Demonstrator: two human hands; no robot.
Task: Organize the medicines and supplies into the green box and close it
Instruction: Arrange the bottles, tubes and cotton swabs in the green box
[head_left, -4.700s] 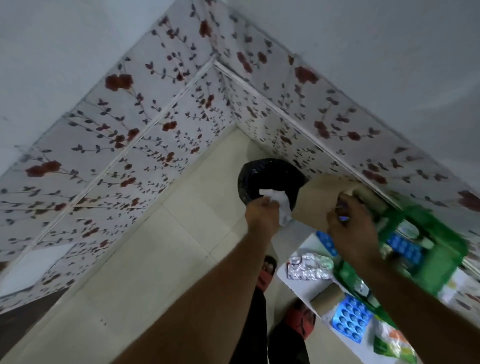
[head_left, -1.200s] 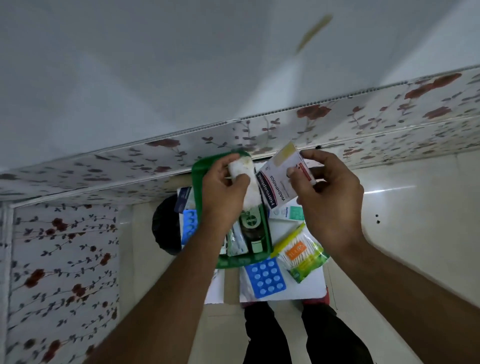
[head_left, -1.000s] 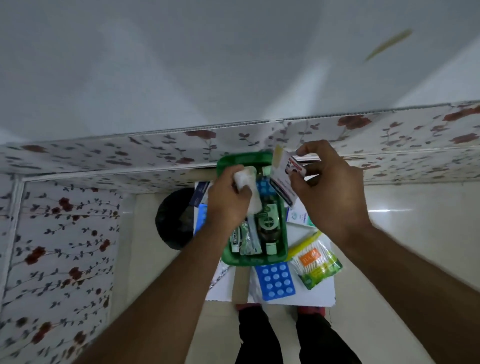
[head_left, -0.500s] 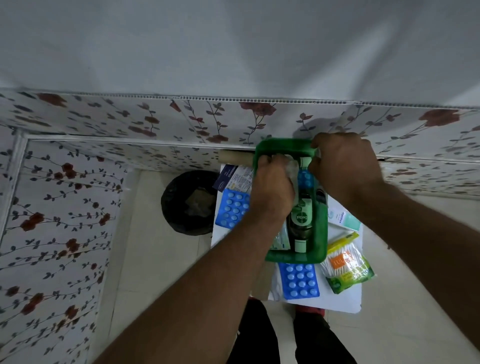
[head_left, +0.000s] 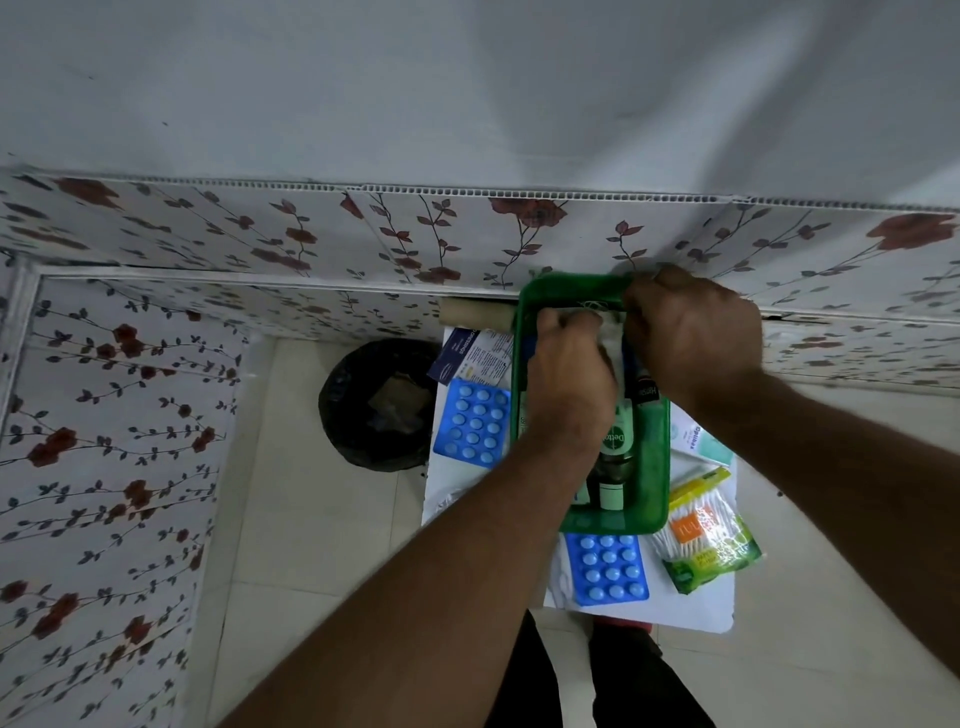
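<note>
Both bare forearms extend forward from the near edge, converging toward the far side. Left hand (head_left: 569, 384): knuckles up, fingers curled closed around a white wad. Right hand (head_left: 698, 338): just beside it, fingers bent downward, grip hidden.

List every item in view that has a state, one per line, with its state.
green box: open, partly filled.
Dettol bottle: lying inside the box, capped.
white pad: in the box, under both hands.
left hand: in the box, on the pad.
right hand: at the box's far end.
two blue blister packs: outside the box.
cotton swab pack: outside, sealed.
black bin: open.
</note>
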